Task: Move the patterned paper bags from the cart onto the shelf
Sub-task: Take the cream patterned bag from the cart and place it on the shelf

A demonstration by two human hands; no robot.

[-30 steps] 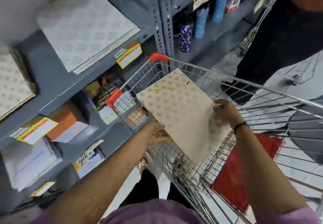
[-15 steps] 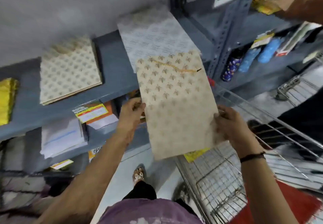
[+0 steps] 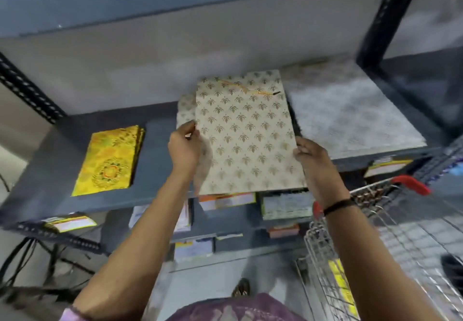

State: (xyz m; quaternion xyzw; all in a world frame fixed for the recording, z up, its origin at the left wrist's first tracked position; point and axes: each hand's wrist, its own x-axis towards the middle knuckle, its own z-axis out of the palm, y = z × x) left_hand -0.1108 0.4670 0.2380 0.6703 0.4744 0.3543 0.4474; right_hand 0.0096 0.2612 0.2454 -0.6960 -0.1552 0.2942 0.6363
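Observation:
A cream paper bag with a gold leaf pattern lies flat over the grey shelf, on top of a matching stack of bags whose left edge peeks out. My left hand grips the bag's left edge and my right hand grips its right edge. The bag's near end overhangs the shelf front. A gold cord handle shows at its far end. The wire cart with red handle ends stands at the lower right.
A yellow ornate stack lies on the shelf to the left. A pale grey patterned stack lies to the right. Lower shelves hold paper goods and price tags. Black uprights frame the shelf; another shelf hangs above.
Both hands lifted the patterned bag out of the cart, swung it left and up, and now hold it over the matching stack on the shelf. My view turned to face the shelf.

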